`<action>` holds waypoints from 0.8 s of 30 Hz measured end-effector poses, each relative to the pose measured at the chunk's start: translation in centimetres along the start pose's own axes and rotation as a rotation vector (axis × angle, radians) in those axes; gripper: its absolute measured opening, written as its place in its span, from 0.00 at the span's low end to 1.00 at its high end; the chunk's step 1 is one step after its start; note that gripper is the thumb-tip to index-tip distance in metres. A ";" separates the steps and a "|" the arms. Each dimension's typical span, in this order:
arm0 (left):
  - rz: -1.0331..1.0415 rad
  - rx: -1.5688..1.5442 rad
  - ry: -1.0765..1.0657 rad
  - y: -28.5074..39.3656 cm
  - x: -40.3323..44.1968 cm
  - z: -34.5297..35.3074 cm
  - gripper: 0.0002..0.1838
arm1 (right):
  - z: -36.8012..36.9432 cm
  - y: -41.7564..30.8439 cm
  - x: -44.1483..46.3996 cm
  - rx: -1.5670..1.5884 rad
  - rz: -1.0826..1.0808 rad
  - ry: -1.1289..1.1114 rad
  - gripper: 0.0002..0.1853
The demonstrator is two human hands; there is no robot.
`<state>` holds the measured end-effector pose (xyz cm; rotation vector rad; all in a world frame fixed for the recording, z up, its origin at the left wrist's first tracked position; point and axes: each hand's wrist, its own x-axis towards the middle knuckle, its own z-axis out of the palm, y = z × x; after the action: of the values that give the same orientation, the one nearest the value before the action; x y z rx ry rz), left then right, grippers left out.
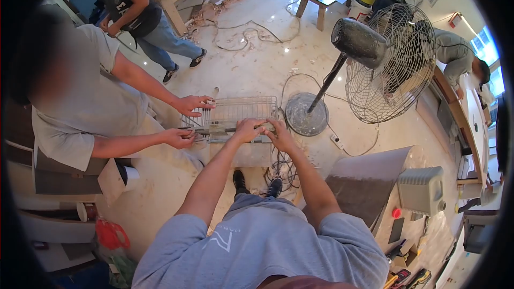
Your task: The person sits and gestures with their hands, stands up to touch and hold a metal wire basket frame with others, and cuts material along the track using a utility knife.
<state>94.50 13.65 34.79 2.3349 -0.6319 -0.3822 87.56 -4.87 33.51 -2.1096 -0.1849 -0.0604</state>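
Observation:
A wire rack lies low in front of me, with a flat board on its near side. A thin dark rod runs across above the rack's near edge. My left hand is at the rod's right end, its fingers curled round that end. Close beside it, my right hand has bent fingers near the same end; what they grip is too small to make out. On the left, a co-worker's hand is at the rod's other end, and their other hand is spread over the rack.
A large fan stands on a round base to the right. Cables lie on the floor beside the rack. A grey jerrycan is at the right. Another person stands at upper left; others bend at upper right.

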 end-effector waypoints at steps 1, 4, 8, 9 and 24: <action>-0.028 0.028 -0.012 0.4 0.0 -0.2 0.23 | -0.2 -0.2 0.1 0.017 0.044 -0.025 0.27; -0.078 0.081 -0.021 0.8 -0.1 -0.3 0.21 | -0.4 -0.2 0.1 0.023 0.119 -0.071 0.27; -0.102 0.049 0.018 1.0 0.0 -0.1 0.19 | -0.2 -0.2 0.3 0.017 0.118 -0.054 0.26; -0.121 0.035 0.025 1.0 0.1 0.0 0.18 | -0.2 0.0 0.3 0.041 0.131 -0.053 0.26; -0.067 0.062 0.031 -0.3 0.3 0.7 0.21 | 0.4 1.7 0.5 -0.044 -0.048 -0.009 0.24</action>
<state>94.56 13.30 34.02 2.4210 -0.5585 -0.3609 88.35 -5.34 31.97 -2.1493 -0.2419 -0.0842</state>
